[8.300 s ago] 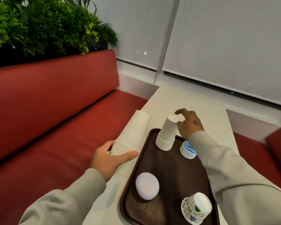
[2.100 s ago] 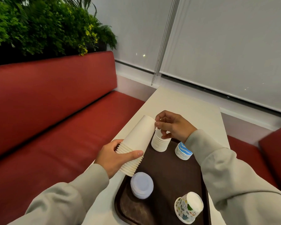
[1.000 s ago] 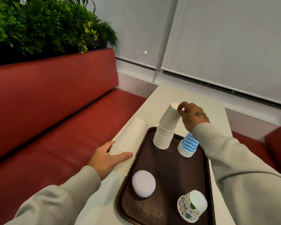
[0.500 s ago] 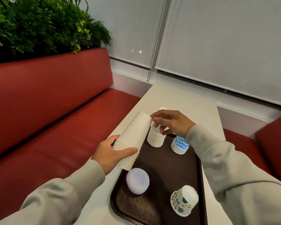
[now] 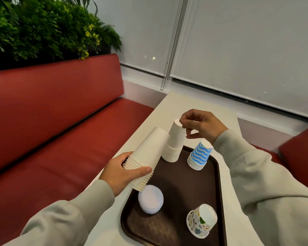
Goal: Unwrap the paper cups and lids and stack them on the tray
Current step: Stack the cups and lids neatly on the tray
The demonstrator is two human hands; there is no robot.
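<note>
- The left hand (image 5: 121,173) grips a long stack of plain white cups (image 5: 148,155) near its rim end, with the thumb lying across the near side and the fingers curled behind.
- This held stack is tilted, bases pointing up and to the far right. Its ribbed rims hang over the near left edge of the tray (image 5: 219,192).
- The right hand (image 5: 201,125) has its fingers curled and pinches the top cup (image 5: 176,132) of a second white stack (image 5: 172,153) at its base end, between fingertips and thumb.
- That second stack stands mouth down at the far left corner of the tray, leaning slightly, with tightly packed rims at the bottom.
- A shorter stack of blue-and-white wavy cups (image 5: 199,156) stands mouth down at the far right of the tray, just beside the white one.
- A low pile of round white lids (image 5: 150,199) sits at the near left of the tray, right under the held stack's rims. Whether they touch cannot be told.
- A patterned cup (image 5: 202,220) with small coloured drawings stands mouth down at the near right of the tray.
- The tray is dark brown with rounded corners and lies on a pale counter (image 5: 190,107).
- A red seat (image 5: 60,121) runs along the left, with green plants (image 5: 43,27) above its back.
- Grey blinds (image 5: 247,41) cover the far wall.
- Both arms wear pale grey sleeves (image 5: 256,183).
</note>
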